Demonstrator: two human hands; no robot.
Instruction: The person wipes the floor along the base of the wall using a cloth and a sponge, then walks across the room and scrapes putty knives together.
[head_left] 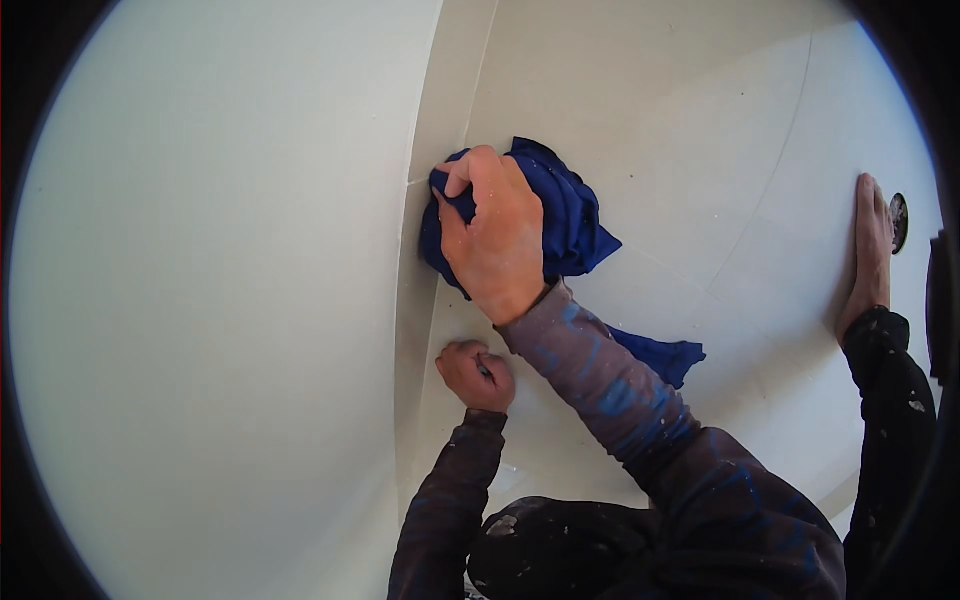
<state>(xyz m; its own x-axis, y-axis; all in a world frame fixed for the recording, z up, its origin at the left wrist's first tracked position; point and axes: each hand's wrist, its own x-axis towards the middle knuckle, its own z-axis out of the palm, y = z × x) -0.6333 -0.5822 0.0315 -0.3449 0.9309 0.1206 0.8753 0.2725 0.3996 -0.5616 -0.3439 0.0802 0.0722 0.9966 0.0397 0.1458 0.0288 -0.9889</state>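
Note:
A dark blue cloth (570, 210) lies bunched on the pale floor where it meets the baseboard. My right hand (495, 235) grips it from above, with thumb and fingers pressing a fold against the baseboard. Another bit of blue cloth (660, 355) shows past my right forearm; whether it joins the bunch is hidden by the arm. Closer to me, my left hand (477, 375) is closed in a fist by the foot of the wall. A dark gap shows between its curled fingers, and I cannot make out whether anything is inside.
A large smooth pale wall (220, 300) rises on the left, with a baseboard (415, 320) along its foot. My bare foot (872, 250) rests on the floor (700, 120) at right, beside a round dark drain-like opening (900, 223). A dark-trousered knee (550, 545) is below.

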